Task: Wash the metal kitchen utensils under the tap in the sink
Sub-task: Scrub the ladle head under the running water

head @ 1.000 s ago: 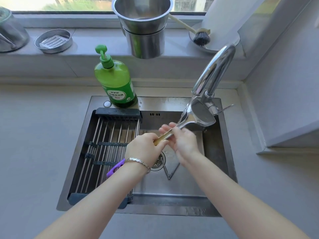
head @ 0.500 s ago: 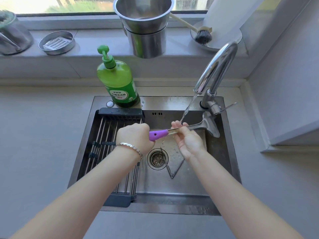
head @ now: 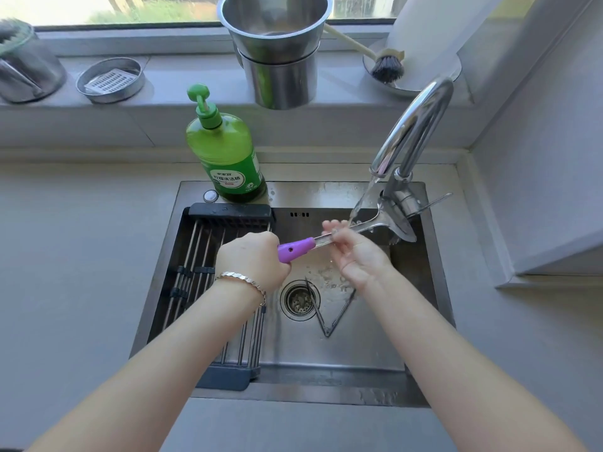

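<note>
A metal spatula [head: 388, 223] with a purple handle [head: 295, 249] lies nearly level over the steel sink [head: 359, 353]. My left hand [head: 253, 257] is closed around the purple handle's end. My right hand [head: 354, 256] wraps its fingers around the metal shaft just right of the handle. Water runs from the curved chrome tap [head: 414, 132] onto the shaft near the blade. Metal tongs [head: 329, 314] lie open in a V on the sink floor beside the drain [head: 299, 300].
A roll-up drying rack [head: 199, 272] covers the sink's left part. A green soap bottle [head: 225, 154] stands on the sink's back rim. On the sill are stacked steel pots [head: 277, 50], a dish brush [head: 385, 65], a round tin [head: 111, 79] and a steel container [head: 26, 66].
One second ago the spatula pointed up with its blade under the tap. It has since been lowered to near level, and my left hand slid down to the purple end.
</note>
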{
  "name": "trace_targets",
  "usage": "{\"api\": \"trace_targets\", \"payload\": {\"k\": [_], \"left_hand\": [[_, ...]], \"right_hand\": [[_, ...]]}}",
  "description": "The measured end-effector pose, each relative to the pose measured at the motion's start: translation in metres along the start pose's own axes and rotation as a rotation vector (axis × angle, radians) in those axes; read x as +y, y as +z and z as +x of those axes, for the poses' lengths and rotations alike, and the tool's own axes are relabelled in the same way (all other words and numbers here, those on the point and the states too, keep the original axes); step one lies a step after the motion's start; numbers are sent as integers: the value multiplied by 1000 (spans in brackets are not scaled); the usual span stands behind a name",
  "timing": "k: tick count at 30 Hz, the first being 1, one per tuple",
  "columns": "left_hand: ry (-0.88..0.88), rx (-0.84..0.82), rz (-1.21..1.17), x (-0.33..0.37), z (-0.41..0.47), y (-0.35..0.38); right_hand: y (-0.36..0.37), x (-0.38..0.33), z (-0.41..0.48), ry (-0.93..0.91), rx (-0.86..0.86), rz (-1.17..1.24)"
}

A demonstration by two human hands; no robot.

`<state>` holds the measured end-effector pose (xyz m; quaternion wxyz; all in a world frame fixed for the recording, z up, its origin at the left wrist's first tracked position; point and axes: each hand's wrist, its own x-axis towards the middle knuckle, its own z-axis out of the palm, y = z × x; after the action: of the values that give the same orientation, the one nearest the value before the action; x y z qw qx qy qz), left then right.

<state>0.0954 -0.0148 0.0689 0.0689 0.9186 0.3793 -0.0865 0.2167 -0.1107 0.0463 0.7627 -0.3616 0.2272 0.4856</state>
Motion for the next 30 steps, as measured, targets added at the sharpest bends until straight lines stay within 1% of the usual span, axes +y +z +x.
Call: {"api": "trace_targets", "payload": {"k": [2, 6, 8, 10, 11, 14, 16, 19, 23, 25, 26, 27, 28, 30], "left_hand": [[1, -6, 1, 1, -2, 1], [19, -8, 17, 3, -5, 3], [23, -8, 25, 3, -6, 3], [24, -2, 36, 3, -7, 2], [23, 4, 41, 4, -6, 2], [20, 23, 54, 6, -6, 1], [21, 28, 62, 6, -6, -1], [5, 13, 79, 2, -8, -3], [29, -71, 67, -8, -16, -1], [21, -149, 68, -16, -17, 1], [6, -229, 54, -21, -17, 2], [-17, -349, -5, -25, -16, 2], [-41, -500, -128, -28, -15, 3], [-85, -804, -500, -34, -15, 5]], "right_hand": [[-2, -2, 2, -14, 54, 51], [-4, 21, -8, 65, -24, -103], [-4, 10, -4, 49, 3, -66], [-3, 0, 2, -3, 66, 18], [-3, 2, 2, -18, 76, 17], [-3, 20, -5, 34, -6, -136], [-7, 14, -3, 74, -38, -144], [-17, -12, 9, 46, 21, -15], [-33, -14, 17, 115, 109, -21], [-33, -4, 14, 113, 123, -19], [-33, 2, 12, 99, 126, -25], [-33, 9, 10, 82, 120, -34], [-33, 16, 8, 63, 101, -40], [-35, 29, 4, 33, 36, -14]]}}
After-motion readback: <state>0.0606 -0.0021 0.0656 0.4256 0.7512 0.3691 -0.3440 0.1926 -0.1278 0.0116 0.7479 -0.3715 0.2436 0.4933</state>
